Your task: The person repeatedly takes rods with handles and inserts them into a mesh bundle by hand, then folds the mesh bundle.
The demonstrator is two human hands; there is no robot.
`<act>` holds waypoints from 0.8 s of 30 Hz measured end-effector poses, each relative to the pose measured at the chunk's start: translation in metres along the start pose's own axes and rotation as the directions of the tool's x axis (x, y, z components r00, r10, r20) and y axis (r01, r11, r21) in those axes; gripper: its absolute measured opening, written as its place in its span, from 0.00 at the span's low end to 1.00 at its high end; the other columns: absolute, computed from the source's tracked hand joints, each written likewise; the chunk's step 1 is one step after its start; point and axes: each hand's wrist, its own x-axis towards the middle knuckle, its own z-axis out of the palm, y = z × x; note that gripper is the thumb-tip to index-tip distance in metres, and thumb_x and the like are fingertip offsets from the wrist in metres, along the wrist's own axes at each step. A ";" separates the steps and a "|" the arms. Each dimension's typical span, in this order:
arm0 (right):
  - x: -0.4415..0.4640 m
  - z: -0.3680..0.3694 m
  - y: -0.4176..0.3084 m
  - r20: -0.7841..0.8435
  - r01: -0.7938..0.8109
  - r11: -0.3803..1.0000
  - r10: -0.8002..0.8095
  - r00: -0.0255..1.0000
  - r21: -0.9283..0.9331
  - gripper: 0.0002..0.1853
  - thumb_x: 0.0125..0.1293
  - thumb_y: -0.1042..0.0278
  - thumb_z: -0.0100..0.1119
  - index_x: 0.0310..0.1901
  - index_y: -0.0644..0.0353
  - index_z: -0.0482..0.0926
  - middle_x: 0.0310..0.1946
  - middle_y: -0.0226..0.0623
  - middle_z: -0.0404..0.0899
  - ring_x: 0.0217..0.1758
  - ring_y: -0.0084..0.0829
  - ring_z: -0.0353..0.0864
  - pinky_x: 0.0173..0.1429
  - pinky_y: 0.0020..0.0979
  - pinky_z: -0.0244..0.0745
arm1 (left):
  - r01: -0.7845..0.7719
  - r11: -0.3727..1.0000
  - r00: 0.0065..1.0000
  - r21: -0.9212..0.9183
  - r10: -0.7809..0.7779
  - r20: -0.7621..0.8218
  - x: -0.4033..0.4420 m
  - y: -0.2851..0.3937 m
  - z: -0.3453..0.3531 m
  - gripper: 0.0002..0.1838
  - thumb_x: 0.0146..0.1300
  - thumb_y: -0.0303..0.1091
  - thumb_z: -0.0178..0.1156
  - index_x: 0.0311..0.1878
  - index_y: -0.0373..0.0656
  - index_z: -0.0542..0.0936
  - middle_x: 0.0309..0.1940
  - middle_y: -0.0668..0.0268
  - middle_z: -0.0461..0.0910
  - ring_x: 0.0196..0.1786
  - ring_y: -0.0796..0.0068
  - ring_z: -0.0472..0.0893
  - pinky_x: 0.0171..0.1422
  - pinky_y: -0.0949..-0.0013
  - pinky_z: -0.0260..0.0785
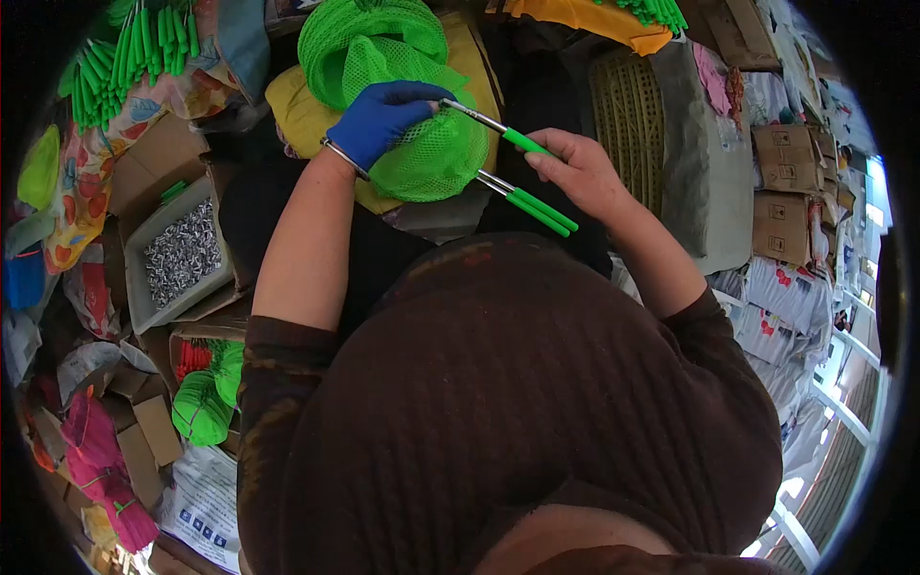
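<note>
My left hand (383,123), in a blue glove, is closed in a pinch on a green mesh net (431,163) at the tip of a metal rod. My right hand (580,174) grips the green handle (527,143) of that rod, which slants between both hands. Below it, two more green-handled rods (541,211) stick out from under the net, touched by neither hand. Further green netting (374,38) is heaped just beyond my left hand, over a yellow cloth (297,105). The exact join between rod and net is hidden by my gloved fingers.
On the left, a plastic bin (139,278) holds many small metal pieces. Bundles of green handles (139,48) lie at the upper left. Bundled green nets (203,407) sit lower left beside a pink bundle (96,460). Cardboard boxes (786,158) are stacked at right.
</note>
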 end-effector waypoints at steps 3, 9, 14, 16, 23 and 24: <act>0.005 -0.010 0.000 -0.051 0.182 0.946 -0.203 0.978 -0.269 0.14 0.62 0.66 0.57 0.48 0.60 0.77 0.29 0.35 0.78 0.33 0.30 0.78 0.38 0.29 0.72 | 0.014 1.000 1.000 0.023 -0.014 0.005 0.000 0.000 -0.001 0.11 0.60 0.32 0.60 0.45 0.40 0.82 0.36 0.69 0.81 0.42 0.80 0.76 0.50 0.76 0.67; 0.017 -0.042 -0.066 0.192 0.407 0.462 -0.443 0.876 -0.788 0.12 0.56 0.68 0.58 0.43 0.55 0.78 0.30 0.35 0.78 0.37 0.38 0.80 0.38 0.38 0.75 | 0.058 0.992 0.998 0.115 -0.062 0.029 0.000 0.000 0.007 0.11 0.61 0.33 0.59 0.45 0.40 0.82 0.35 0.69 0.80 0.40 0.81 0.76 0.49 0.76 0.67; 0.021 -0.010 -0.096 0.456 0.506 0.096 -0.315 0.832 -0.857 0.07 0.52 0.72 0.54 0.33 0.62 0.79 0.25 0.39 0.78 0.30 0.39 0.82 0.30 0.36 0.77 | -0.107 0.970 0.994 0.220 0.099 0.049 0.006 -0.021 0.019 0.15 0.58 0.32 0.59 0.49 0.42 0.79 0.39 0.62 0.82 0.43 0.73 0.80 0.50 0.70 0.71; 0.031 0.012 -0.083 0.479 0.513 0.138 -0.216 0.851 -0.847 0.05 0.51 0.72 0.55 0.28 0.62 0.79 0.26 0.39 0.79 0.30 0.39 0.82 0.30 0.34 0.77 | -0.078 0.944 0.997 0.320 0.081 0.003 0.003 -0.031 0.034 0.22 0.55 0.33 0.61 0.55 0.44 0.75 0.42 0.58 0.81 0.44 0.66 0.81 0.50 0.67 0.72; 0.003 -0.005 -0.072 0.624 0.498 0.552 0.054 0.780 -0.669 0.31 0.61 0.56 0.57 0.64 0.56 0.61 0.52 0.50 0.69 0.57 0.47 0.70 0.57 0.45 0.68 | -0.183 0.873 0.981 0.452 0.191 0.028 -0.006 -0.011 0.013 0.21 0.54 0.30 0.62 0.54 0.44 0.76 0.42 0.57 0.79 0.44 0.62 0.80 0.50 0.66 0.71; 0.008 -0.014 -0.067 0.618 0.484 0.634 -0.012 0.786 -0.603 0.32 0.59 0.58 0.59 0.63 0.58 0.61 0.55 0.50 0.68 0.59 0.48 0.69 0.59 0.44 0.67 | -0.252 0.806 0.932 0.535 0.352 -0.091 -0.004 -0.003 0.004 0.21 0.55 0.27 0.62 0.54 0.43 0.75 0.42 0.58 0.79 0.44 0.64 0.79 0.50 0.67 0.70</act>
